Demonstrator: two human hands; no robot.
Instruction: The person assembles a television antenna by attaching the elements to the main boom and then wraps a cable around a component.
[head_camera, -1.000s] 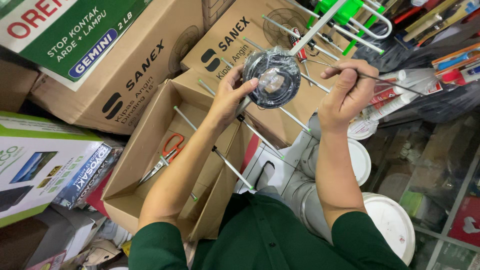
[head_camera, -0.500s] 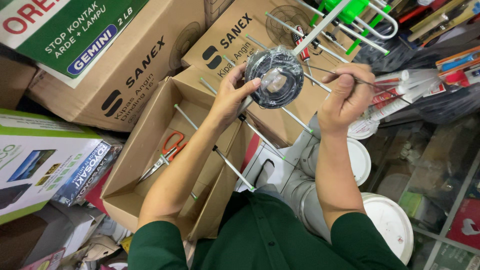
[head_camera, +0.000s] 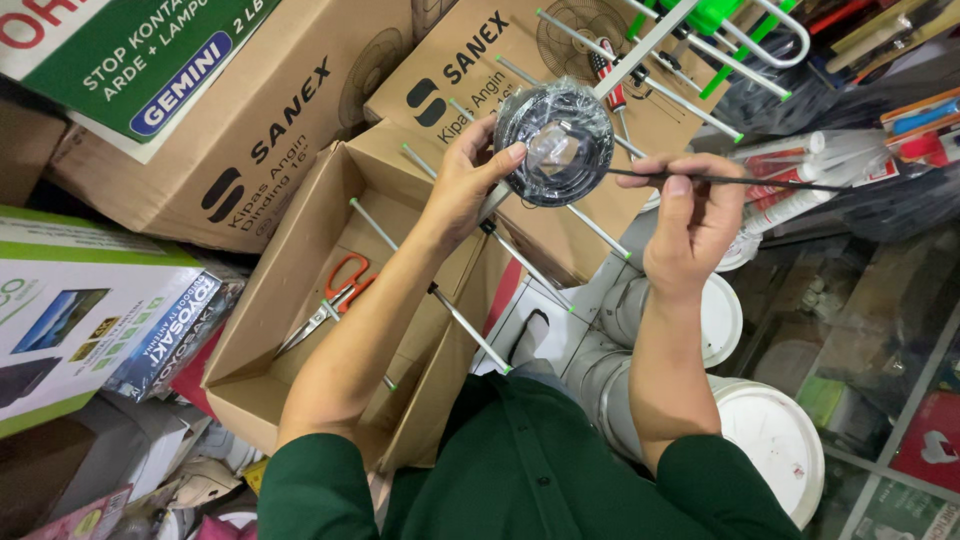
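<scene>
The left hand clasps the rim of the plastic-wrapped coil of black cable, likely light, slick and compressible, while the right hand pinches its flexible free cable end, extending rightward from the coil.

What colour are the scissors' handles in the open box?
Orange-red scissors handles, clearest in the head view.

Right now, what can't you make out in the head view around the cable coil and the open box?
- Cable coil: its left rim is covered by the left hand.
- Black cable end: where it leaves the right hand it is too thin to follow.
- Scissors in the open cardboard box: blade tips blurred.
</scene>
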